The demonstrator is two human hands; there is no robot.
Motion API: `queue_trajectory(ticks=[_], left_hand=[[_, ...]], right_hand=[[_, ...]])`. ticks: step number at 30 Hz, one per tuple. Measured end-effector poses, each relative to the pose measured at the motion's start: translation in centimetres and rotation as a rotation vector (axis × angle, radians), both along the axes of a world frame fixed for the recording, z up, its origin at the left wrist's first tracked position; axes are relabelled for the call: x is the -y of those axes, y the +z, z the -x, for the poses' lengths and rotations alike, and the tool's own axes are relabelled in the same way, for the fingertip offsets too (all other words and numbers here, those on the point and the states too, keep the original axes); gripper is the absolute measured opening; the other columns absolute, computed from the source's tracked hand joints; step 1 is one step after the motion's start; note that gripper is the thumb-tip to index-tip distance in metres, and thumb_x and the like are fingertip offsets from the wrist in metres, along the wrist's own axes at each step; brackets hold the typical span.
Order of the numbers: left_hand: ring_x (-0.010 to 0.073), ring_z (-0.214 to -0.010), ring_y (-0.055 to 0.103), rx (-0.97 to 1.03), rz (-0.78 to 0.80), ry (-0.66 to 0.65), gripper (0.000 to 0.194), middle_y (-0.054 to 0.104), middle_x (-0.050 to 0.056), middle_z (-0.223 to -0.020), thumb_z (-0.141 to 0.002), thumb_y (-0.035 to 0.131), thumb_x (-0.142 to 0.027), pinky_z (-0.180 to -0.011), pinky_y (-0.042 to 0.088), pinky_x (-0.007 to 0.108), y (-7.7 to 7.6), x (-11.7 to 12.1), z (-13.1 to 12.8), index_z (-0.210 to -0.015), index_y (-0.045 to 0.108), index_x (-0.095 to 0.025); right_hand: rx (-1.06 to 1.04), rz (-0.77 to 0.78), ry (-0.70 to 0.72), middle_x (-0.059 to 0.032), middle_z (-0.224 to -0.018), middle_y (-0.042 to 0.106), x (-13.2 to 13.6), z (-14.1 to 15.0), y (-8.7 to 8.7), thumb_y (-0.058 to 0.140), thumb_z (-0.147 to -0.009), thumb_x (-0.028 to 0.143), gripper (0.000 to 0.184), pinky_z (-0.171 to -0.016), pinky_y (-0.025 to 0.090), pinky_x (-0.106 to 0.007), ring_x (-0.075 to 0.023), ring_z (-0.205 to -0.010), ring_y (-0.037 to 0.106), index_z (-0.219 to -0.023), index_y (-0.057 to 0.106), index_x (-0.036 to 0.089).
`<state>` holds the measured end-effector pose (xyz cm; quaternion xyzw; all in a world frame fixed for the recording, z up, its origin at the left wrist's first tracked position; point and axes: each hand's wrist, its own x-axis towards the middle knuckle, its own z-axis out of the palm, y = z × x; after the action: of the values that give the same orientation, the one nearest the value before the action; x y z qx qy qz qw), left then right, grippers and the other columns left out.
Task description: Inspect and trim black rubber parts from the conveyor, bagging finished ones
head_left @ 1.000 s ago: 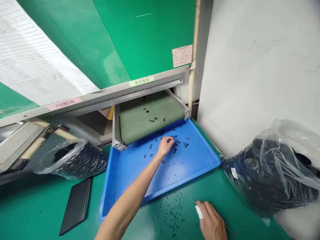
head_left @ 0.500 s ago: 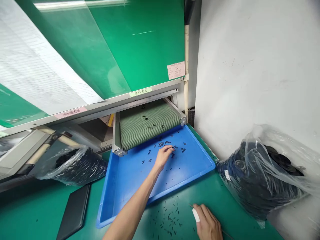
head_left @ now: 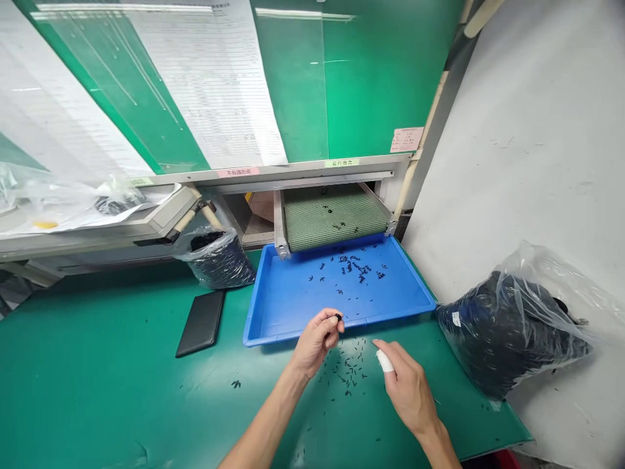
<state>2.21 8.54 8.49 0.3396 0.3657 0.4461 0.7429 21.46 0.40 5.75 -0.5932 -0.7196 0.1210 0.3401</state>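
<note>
Change: the left hand [head_left: 317,342] has drawn back from the middle of the blue plastic tray [head_left: 288,312] to just past its front rim; the view has tilted up, showing more of the green counter [head_left: 97,371].

Left grip: clenched, thumb and fingers pinching one small black part [head_left: 338,317] at the fingertips, just off the tray's front rim.

Right grip: the right hand [head_left: 407,391] hangs relaxed over the counter, fingers half extended, with a white wrap [head_left: 385,360] on one finger. The thin rod seen earlier under this hand cannot be made out now, so whether it grasps anything cannot be told.

Hard to see: the left fingers partly hide the pinched part; all the parts are too small to show their shape.

Tray: loose small black parts [head_left: 354,268] lie scattered, thickest toward its back rim, below the end of the green mesh conveyor belt [head_left: 336,218], which carries a few more.

Counter: more small black parts [head_left: 349,371] lie just in front of the tray, beside the right hand; a flat black case [head_left: 200,322] lies left of the tray.

Bags: a clear plastic bag [head_left: 508,332] at the right end and a smaller one [head_left: 215,260] behind the counter's back edge both hold dark contents, hard to make out.
</note>
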Motion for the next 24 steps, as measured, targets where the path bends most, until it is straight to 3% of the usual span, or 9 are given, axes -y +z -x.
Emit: queue_trajectory(ticks=[4,9,15,19,24], left_hand=[[0.002,-0.042,0.028,-0.028,-0.039,-0.035,0.022,0.064,0.003,-0.075,-0.079,0.064,-0.035,-0.046,0.017,0.023,0.1,2.1,0.9,-0.086,0.058,-0.015],[0.0022,-0.043,0.03,-0.072,-0.077,-0.053,0.029,0.065,0.005,-0.077,-0.078,0.065,-0.038,-0.045,0.017,0.023,0.3,4.0,2.0,-0.093,0.062,-0.013],[0.0021,-0.045,0.03,-0.098,-0.08,-0.033,0.035,0.065,0.008,-0.089,-0.075,0.068,-0.037,-0.045,0.018,0.024,0.4,5.0,3.2,-0.101,0.064,-0.014],[0.0026,-0.047,0.03,-0.096,-0.082,0.008,0.034,0.061,0.004,-0.084,-0.072,0.072,-0.037,-0.046,0.019,0.023,0.5,5.3,3.7,-0.097,0.065,-0.015],[0.0028,-0.047,0.027,-0.099,-0.1,-0.01,0.031,0.062,0.006,-0.093,-0.073,0.07,-0.04,-0.044,0.017,0.023,0.5,5.5,4.0,-0.092,0.063,-0.016]], right_hand=[[0.024,-0.051,0.05,-0.0051,-0.086,0.063,0.3,1.8,2.6,0.034,-0.091,0.016,0.033,-0.06,0.049,-0.024,-0.0132,-0.069,0.059,-0.113,0.058,0.022],[0.06,-0.076,0.112,-0.0045,-0.085,0.061,0.3,3.2,4.1,0.034,-0.093,0.018,0.031,-0.062,0.046,-0.024,-0.0132,-0.072,0.057,-0.11,0.06,0.022],[0.068,-0.051,0.15,-0.004,-0.084,0.061,0.5,4.1,4.7,0.035,-0.094,0.02,0.029,-0.063,0.044,-0.025,-0.0133,-0.072,0.056,-0.11,0.059,0.022],[0.053,-0.033,0.153,-0.0034,-0.085,0.062,0.7,4.4,4.7,0.036,-0.094,0.02,0.029,-0.063,0.045,-0.024,-0.013,-0.072,0.057,-0.111,0.059,0.023],[0.047,-0.034,0.163,-0.0036,-0.084,0.062,0.9,4.7,4.7,0.036,-0.094,0.021,0.029,-0.061,0.045,-0.024,-0.0129,-0.07,0.057,-0.109,0.06,0.022]])
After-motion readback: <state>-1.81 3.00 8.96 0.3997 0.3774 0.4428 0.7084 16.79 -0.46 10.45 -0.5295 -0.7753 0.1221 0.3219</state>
